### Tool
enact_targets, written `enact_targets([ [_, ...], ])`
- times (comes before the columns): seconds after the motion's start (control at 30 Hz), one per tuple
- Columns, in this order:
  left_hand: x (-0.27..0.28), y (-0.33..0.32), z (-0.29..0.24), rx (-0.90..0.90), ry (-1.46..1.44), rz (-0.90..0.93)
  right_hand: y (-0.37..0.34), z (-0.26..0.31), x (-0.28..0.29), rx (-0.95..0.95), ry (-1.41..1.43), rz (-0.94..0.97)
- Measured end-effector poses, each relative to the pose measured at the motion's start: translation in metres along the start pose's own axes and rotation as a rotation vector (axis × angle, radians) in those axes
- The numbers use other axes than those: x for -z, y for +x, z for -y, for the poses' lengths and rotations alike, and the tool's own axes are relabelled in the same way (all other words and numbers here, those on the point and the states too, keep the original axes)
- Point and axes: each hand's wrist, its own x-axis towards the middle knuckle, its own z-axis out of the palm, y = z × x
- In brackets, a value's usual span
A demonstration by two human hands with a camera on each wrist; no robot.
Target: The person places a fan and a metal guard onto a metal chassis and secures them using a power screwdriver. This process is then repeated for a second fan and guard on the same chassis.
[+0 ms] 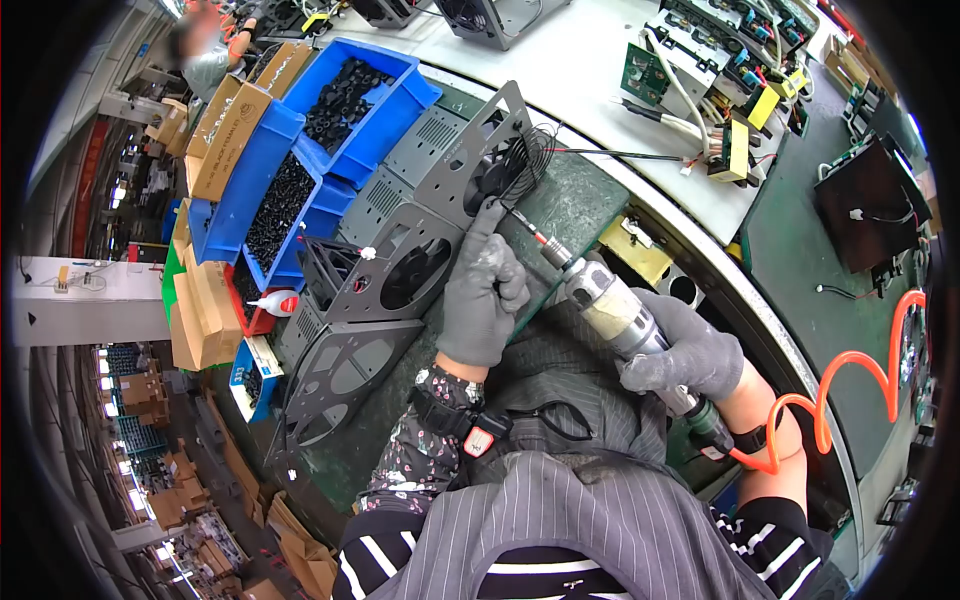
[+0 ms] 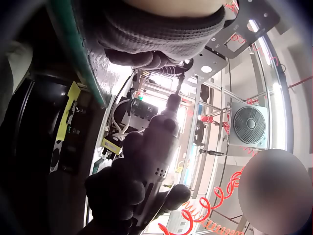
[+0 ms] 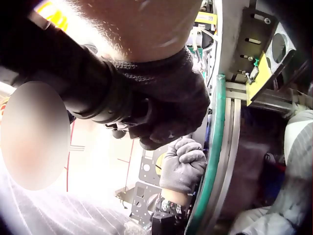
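A grey-gloved right hand [image 1: 690, 360] grips a power screwdriver [image 1: 615, 305], also seen in the left wrist view [image 2: 161, 134]. Its bit points at a grey metal bracket [image 1: 450, 160] with a black fan [image 1: 488, 178]. The gloved left hand [image 1: 480, 290] is at the bracket's lower edge, index finger extended close to the bit's tip and other fingers curled. Whether it pinches a screw there is hidden. In the right wrist view the left hand [image 3: 183, 166] shows curled fingers. Coiled black wire [image 1: 532, 165] hangs beside the fan.
More grey brackets [image 1: 345, 375] stand at the left. Behind them are blue bins [image 1: 365, 150] of black parts, a small glue bottle [image 1: 275, 303] and cardboard boxes [image 1: 210, 315]. A red coiled hose [image 1: 855, 360] runs from the screwdriver. Wired assemblies [image 1: 700, 75] sit at the back right.
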Motion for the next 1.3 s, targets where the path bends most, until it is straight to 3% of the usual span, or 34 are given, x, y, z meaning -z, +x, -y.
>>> enact_targets([
  [0.2, -0.008, -0.010, -0.014, -0.115, 0.029, 0.025, 0.002, 0.008, 0.005, -0.045, -0.164, 0.035],
  [0.4, -0.015, -0.013, -0.020, -0.160, 0.116, 0.026, 0.008, -0.001, 0.003, -0.021, -0.060, 0.037],
  [0.47, -0.017, -0.015, -0.024, -0.301, 0.199, 0.092, 0.008, 0.004, 0.002, -0.043, -0.075, 0.040],
  [0.57, -0.023, -0.030, -0.048, -0.433, 0.461, -0.059, 0.007, 0.001, 0.006, -0.051, -0.108, 0.063],
  [0.63, -0.024, -0.049, -0.072, -0.519, 0.704, -0.064, 0.008, 0.001, 0.008, -0.039, -0.129, 0.088],
  [0.7, -0.041, -0.073, -0.095, -0.621, 1.021, -0.226, 0.010, -0.001, 0.008, 0.013, -0.138, 0.089],
  [0.77, -0.059, -0.082, -0.123, -0.685, 1.275, -0.171, 0.014, -0.004, 0.010, -0.013, -0.140, 0.091],
  [0.8, -0.074, -0.092, -0.138, -0.537, 1.278, -0.168, 0.015, -0.005, 0.010, -0.032, -0.149, 0.092],
  [0.83, -0.078, -0.086, -0.135, -0.572, 1.135, -0.052, 0.014, -0.007, 0.009, -0.049, -0.150, 0.107],
  [0.9, -0.084, -0.093, -0.153, -0.164, 1.311, 0.021, 0.016, -0.008, 0.007, -0.029, -0.053, 0.065],
  [0.97, -0.072, -0.077, -0.131, 0.084, 1.398, 0.090, 0.016, -0.013, 0.007, -0.050, -0.033, 0.073],
  [1.17, -0.016, -0.028, -0.035, -0.041, 1.266, -0.026, 0.012, -0.008, 0.008, -0.064, 0.002, 0.042],
  [1.3, -0.026, -0.016, -0.022, -0.220, 1.289, -0.113, 0.007, 0.001, 0.006, -0.027, -0.036, 0.018],
])
